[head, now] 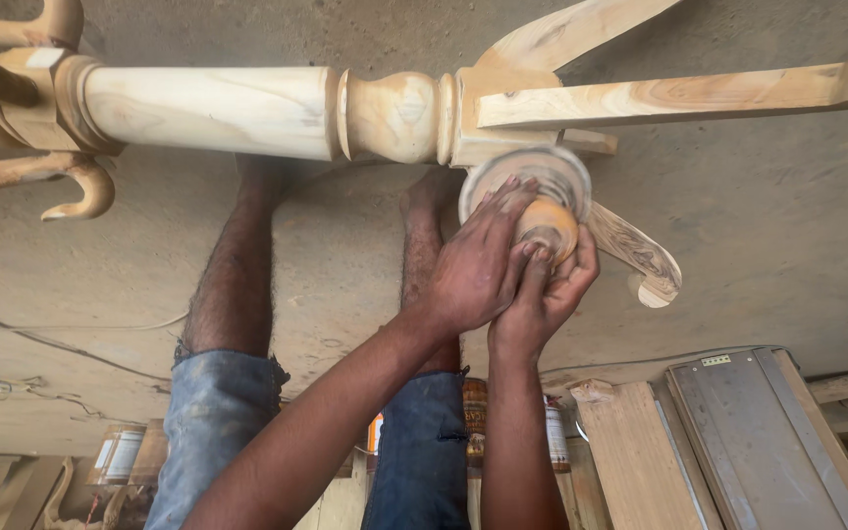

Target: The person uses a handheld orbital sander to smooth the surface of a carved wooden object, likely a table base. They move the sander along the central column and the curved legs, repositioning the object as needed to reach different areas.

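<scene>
From the head view, we see the left hand (478, 267) and right hand (542, 299) with fingers clamped on a round wooden knob (545, 224) at the base of a turned wooden post (247, 110). The post lies across the concrete floor (768, 226), its curved legs (679, 93) splayed beside the knob.

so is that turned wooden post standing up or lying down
Lying down: the turned wooden post runs level across the frame above the concrete floor, its legs pointing sideways. Both hands, left and right, grip its round knob.
</scene>
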`<state>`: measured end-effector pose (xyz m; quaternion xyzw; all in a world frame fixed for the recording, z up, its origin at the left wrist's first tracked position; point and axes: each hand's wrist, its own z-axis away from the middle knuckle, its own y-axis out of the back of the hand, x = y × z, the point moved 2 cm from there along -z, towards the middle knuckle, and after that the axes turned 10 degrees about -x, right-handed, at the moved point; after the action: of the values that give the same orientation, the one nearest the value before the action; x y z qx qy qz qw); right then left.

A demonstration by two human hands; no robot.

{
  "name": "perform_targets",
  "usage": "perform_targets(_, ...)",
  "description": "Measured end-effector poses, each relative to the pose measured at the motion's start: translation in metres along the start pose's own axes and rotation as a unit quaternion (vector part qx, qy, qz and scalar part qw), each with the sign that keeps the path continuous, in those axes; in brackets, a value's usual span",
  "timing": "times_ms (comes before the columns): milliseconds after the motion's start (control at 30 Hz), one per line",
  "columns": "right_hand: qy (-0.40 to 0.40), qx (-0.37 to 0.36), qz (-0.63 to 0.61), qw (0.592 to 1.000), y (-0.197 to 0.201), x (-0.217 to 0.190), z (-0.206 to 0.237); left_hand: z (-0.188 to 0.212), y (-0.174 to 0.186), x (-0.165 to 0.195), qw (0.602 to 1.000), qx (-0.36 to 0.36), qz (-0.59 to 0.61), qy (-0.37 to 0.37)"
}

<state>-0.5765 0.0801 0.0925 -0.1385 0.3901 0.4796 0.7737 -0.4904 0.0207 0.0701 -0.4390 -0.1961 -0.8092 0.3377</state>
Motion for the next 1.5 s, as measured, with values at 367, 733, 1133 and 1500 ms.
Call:
perform_targets(367,-0.016,0.007,0.007,1.000,0.000,-0.009,0.004,0.002,-0.010,-0.001,1.000,-0.001,0.000,0.011)
perform_targets(733,-0.024,0.046,-0.040,0.998,0.011,-0.015,-0.005,-0.014,-0.025,0.003,1.000,-0.015,-0.001,0.017)
perform_targets(1133,0.006,0.026,-0.036,0.999,0.017,-0.003,0.013,0.003,-0.022,0.003,1.000,-0.006,-0.009,-0.026)
perform_targets(1500,-0.030,0.018,0.001,0.999,0.007,-0.009,0.003,-0.001,-0.013,0.001,0.999,-0.032,0.004,0.017)
